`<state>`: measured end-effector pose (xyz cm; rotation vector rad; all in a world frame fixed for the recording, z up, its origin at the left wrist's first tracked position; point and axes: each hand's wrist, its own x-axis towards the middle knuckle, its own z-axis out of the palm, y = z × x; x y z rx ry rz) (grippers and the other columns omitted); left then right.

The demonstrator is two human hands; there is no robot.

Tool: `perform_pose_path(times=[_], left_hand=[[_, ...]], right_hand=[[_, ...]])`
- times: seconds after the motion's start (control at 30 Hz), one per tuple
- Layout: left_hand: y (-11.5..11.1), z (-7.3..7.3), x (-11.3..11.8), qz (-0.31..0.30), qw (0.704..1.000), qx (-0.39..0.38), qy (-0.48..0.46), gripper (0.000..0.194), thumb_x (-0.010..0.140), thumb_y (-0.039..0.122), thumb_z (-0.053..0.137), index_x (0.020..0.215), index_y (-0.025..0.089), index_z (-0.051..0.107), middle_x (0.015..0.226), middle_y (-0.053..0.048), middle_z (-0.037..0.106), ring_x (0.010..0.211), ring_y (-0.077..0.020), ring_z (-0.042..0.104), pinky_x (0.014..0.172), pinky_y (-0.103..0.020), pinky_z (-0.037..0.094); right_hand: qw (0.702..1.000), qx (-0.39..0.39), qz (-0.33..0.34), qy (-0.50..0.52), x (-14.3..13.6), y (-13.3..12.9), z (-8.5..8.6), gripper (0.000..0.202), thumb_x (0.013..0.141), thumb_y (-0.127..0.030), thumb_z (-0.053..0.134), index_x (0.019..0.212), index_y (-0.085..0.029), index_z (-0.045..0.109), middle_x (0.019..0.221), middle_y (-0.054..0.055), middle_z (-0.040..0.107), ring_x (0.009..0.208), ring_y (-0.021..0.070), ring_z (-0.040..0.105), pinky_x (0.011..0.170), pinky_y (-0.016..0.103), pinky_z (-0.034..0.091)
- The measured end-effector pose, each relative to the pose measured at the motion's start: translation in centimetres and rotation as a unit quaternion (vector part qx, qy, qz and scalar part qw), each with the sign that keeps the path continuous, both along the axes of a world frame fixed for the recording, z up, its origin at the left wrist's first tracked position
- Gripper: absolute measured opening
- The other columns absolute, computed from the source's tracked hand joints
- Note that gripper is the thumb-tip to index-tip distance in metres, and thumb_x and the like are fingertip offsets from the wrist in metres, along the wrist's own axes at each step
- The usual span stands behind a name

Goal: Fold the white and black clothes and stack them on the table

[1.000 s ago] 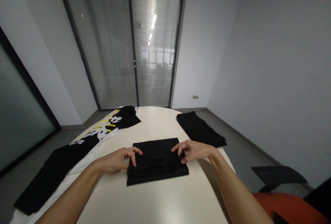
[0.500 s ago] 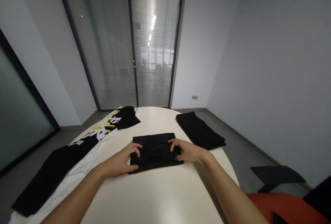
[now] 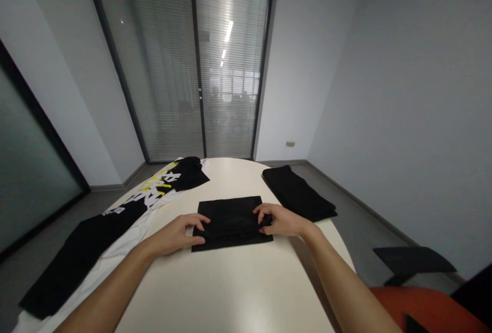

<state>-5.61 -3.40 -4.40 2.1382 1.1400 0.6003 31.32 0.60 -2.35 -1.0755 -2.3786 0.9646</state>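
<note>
A black garment (image 3: pixel 229 215), folded into a flat rectangle, lies on the table in front of me; its exact kind cannot be told. My left hand (image 3: pixel 179 233) rests at its left end, thumb and fingers apart and touching the cloth. At the opposite end, my right hand (image 3: pixel 279 220) has curled fingers and thumb closed around some bunched fabric. The garment's near edge lies flat, with a slight ridge across the upper layer. Part of the right end is hidden behind my right fingers.
On the pale round-edged table (image 3: pixel 230 282), another folded black garment (image 3: pixel 298 194) lies at the right edge. Black clothing with white and yellow print (image 3: pixel 149 192) stretches along the left, over white cloth (image 3: pixel 115 261). An orange-seated chair (image 3: pixel 411 307) stands at lower right.
The garment's near edge has shifted slightly away from me, and its upper layer looks flatter. Both hands have moved a little, staying at the same ends.
</note>
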Motion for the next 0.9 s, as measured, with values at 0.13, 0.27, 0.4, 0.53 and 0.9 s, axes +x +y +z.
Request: perform_pose_path(times=[0.13, 0.27, 0.4, 0.53, 0.9], left_hand=[[-0.2, 0.2, 0.0, -0.021, 0.999, 0.007, 0.025, 0.025, 0.078, 0.045, 0.074, 0.087, 0.023, 0.069, 0.135, -0.007, 0.06, 0.126, -0.0252, 0.054, 0.11, -0.04, 0.036], [-0.6, 1.0, 0.8, 0.029, 0.994, 0.054, 0.095, 0.039, 0.092, 0.053, 0.054, 0.074, 0.024, 0.072, 0.133, -0.004, 0.061, 0.145, -0.0302, 0.03, 0.119, -0.048, 0.021], [-0.8, 0.7, 2.2, 0.064, 0.983, 0.14, 0.1, 0.04, 0.095, 0.043, 0.052, 0.063, 0.022, 0.064, 0.12, -0.006, 0.065, 0.138, -0.0294, 0.039, 0.115, -0.047, 0.031], [-1.2, -0.1, 2.9, 0.039, 0.978, 0.182, 0.093, 0.012, 0.088, 0.029, 0.061, 0.078, 0.022, 0.062, 0.131, -0.007, 0.059, 0.13, -0.0272, 0.048, 0.112, -0.045, 0.039], [-2.2, 0.5, 3.1, -0.036, 0.968, 0.194, 0.155, 0.066, 0.079, 0.018, 0.063, 0.143, 0.032, 0.049, 0.162, -0.005, 0.028, 0.15, -0.0354, 0.018, 0.12, -0.06, 0.02]], right_hand=[[1.0, -0.018, 0.009, -0.009, 0.1, 0.1, -0.4, 0.019, 0.067, -0.024, 0.078, 0.084, -0.019, 0.07, 0.13, 0.008, 0.057, 0.105, 0.0201, 0.06, 0.088, 0.03, 0.047], [0.999, -0.035, 0.004, -0.037, 0.1, -0.4, 0.2, 0.027, 0.067, -0.037, 0.082, 0.085, -0.02, 0.072, 0.135, 0.006, 0.054, 0.1, 0.0201, 0.06, 0.086, 0.031, 0.047], [0.994, 0.046, -0.031, -0.093, -0.5, -0.9, 1.1, 0.036, 0.086, -0.055, 0.063, 0.076, -0.023, 0.075, 0.122, 0.007, 0.062, 0.115, 0.0282, 0.053, 0.1, 0.044, 0.038], [0.971, 0.174, -0.075, -0.147, -1.8, -1.0, 1.2, 0.036, 0.089, -0.049, 0.063, 0.067, -0.021, 0.071, 0.11, 0.01, 0.066, 0.121, 0.0336, 0.047, 0.101, 0.053, 0.033], [0.967, 0.244, -0.055, -0.058, -6.7, -3.6, 0.9, 0.052, 0.104, -0.043, 0.031, 0.153, -0.028, 0.035, 0.157, 0.007, 0.038, 0.145, 0.0242, 0.033, 0.117, 0.044, 0.029]])
